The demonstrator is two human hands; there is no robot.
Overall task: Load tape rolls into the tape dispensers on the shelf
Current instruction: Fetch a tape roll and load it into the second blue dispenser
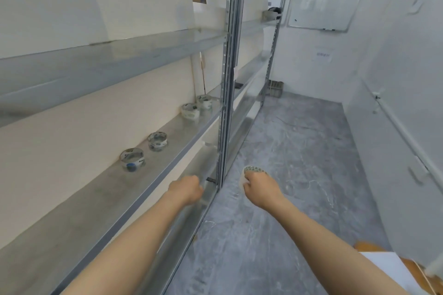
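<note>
Shelf [100, 201]: a long metal board on my left, running away from me.
Floor [287, 175]: grey, mottled, under both my arms.
Tape rolls on the shelf: four, in two pairs, nearest [131, 159], then [157, 140], then [191, 110] and [204, 101].
My right hand [260, 190]: fingers curled around a tape roll [251, 171], held over the floor beside the upright.
My left hand [187, 189]: curled at the shelf's front edge; I cannot tell whether it grips anything.

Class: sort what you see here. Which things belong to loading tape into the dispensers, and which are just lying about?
Belongs to the job:
- four tape rolls on the shelf
- tape roll in the right hand
- left hand, closed

Lying about:
- whiteboard
- wall notice
- crate on the floor
</note>
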